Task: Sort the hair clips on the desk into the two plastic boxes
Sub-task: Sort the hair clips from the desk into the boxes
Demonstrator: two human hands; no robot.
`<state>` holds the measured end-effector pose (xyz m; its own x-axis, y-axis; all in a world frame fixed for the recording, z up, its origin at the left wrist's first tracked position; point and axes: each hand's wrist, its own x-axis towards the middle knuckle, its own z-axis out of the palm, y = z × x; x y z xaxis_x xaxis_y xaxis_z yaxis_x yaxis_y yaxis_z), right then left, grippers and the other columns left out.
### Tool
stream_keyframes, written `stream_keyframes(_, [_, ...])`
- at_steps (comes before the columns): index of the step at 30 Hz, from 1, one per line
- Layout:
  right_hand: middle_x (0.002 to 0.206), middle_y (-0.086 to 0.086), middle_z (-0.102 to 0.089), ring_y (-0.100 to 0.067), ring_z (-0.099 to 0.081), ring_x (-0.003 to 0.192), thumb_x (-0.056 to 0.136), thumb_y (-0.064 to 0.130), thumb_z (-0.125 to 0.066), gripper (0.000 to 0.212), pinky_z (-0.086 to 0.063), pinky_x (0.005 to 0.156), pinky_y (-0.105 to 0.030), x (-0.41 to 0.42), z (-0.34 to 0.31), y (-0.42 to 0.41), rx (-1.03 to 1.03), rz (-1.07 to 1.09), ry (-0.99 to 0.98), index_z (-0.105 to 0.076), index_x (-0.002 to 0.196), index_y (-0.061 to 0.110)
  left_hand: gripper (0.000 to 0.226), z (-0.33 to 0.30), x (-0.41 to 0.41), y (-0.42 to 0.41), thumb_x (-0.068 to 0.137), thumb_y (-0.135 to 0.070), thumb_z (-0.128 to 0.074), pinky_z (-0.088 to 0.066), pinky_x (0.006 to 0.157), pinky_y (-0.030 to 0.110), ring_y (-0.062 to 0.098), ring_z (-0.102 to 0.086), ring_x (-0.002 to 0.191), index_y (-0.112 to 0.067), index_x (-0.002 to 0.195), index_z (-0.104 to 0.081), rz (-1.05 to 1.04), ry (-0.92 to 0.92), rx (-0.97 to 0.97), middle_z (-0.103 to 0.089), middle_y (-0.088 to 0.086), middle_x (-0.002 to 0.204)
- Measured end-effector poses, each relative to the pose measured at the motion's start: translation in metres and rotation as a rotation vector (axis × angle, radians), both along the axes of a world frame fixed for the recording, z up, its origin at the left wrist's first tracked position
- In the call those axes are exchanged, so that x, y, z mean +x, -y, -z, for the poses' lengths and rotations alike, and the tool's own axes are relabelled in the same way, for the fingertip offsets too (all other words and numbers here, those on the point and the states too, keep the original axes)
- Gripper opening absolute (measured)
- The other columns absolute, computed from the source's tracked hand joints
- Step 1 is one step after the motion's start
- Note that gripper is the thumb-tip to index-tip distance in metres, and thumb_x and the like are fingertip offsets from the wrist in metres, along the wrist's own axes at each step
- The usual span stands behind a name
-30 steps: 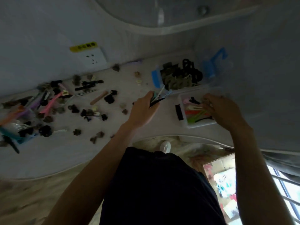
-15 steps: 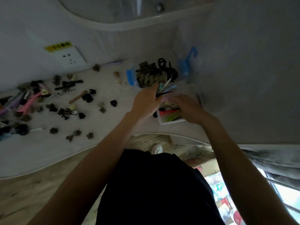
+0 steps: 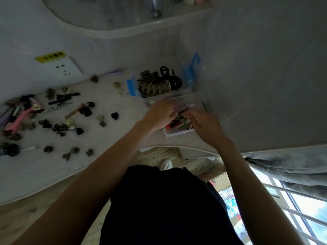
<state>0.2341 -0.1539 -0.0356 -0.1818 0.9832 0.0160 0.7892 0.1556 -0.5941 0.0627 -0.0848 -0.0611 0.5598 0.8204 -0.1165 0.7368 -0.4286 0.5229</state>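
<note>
A person's left hand [image 3: 160,114] pinched a long pink hair clip [image 3: 184,107], which stuck out to the right past the fingertips, above the near plastic box [image 3: 178,132] of coloured clips. The right hand [image 3: 206,125] hovered just right of it, fingers curled; whether it held anything could not be told. The far box [image 3: 131,85] held dark claw clips. Loose clips [image 3: 58,110] lay scattered on the desk [image 3: 109,138] to the left.

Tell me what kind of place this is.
Probably a room in a home, at a desk against a wall. The signs: a wall socket just above the desktop, a curtained window at the right, and loose hair clips scattered beside two plastic boxes.
</note>
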Motion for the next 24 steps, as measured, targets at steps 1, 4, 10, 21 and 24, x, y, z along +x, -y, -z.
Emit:
stream_keyframes(1, [0.102, -0.009, -0.071, -0.025, -0.065, 0.087, 0.092, 0.014, -0.045, 0.027, -0.047, 0.071, -0.029, -0.005, 0.002, -0.001, 0.027, 0.018, -0.006, -0.065, 0.108, 0.013, 0.035, 0.000, -0.010, 0.003, 0.093, -0.032, -0.043, -0.050, 0.086, 0.039, 0.025, -0.059, 0.105, -0.015, 0.121, -0.058, -0.032, 0.054, 0.061, -0.064, 0.008, 0.117])
stream_keyframes(4, [0.096, -0.007, -0.072, -0.016, -0.062, 0.082, 0.093, 0.015, -0.048, 0.021, -0.041, 0.068, -0.013, -0.035, 0.000, -0.012, 0.085, 0.041, -0.018, -0.066, 0.104, 0.014, 0.036, -0.001, -0.052, 0.016, 0.093, -0.033, -0.037, -0.051, 0.073, 0.029, 0.017, -0.063, 0.091, -0.017, 0.109, -0.064, -0.210, 0.208, 0.268, -0.070, 0.001, 0.104])
stream_keyframes(10, [0.104, -0.007, -0.064, -0.023, -0.060, 0.092, 0.091, 0.018, -0.045, 0.022, -0.047, 0.075, -0.030, -0.119, 0.000, -0.041, 0.110, -0.096, -0.013, -0.063, 0.103, 0.013, 0.019, 0.014, -0.163, 0.037, 0.090, -0.019, -0.050, -0.051, 0.079, 0.031, 0.020, -0.060, 0.095, -0.014, 0.101, -0.064, -0.659, 0.133, 0.370, -0.068, 0.005, 0.101])
stream_keyframes(21, [0.145, -0.016, -0.036, -0.031, -0.032, 0.133, 0.091, 0.012, -0.045, 0.048, -0.026, 0.111, -0.040, -0.260, 0.045, -0.162, -0.083, -0.170, 0.246, -0.036, 0.137, 0.006, 0.062, 0.039, -0.316, 0.008, 0.076, -0.022, -0.068, -0.032, 0.109, 0.045, 0.032, -0.039, 0.130, -0.010, 0.132, -0.044, -0.769, -0.116, 0.047, -0.044, 0.013, 0.140])
stream_keyframes(24, [0.134, -0.018, -0.046, -0.033, -0.041, 0.124, 0.086, 0.010, -0.046, 0.043, -0.032, 0.104, -0.041, -0.269, 0.054, -0.194, -0.016, -0.105, 0.319, -0.044, 0.129, 0.006, 0.075, 0.048, -0.323, -0.006, 0.074, -0.035, -0.069, -0.023, 0.113, 0.049, 0.031, -0.028, 0.137, -0.014, 0.139, -0.036, -0.629, -0.182, 0.009, -0.033, 0.010, 0.148])
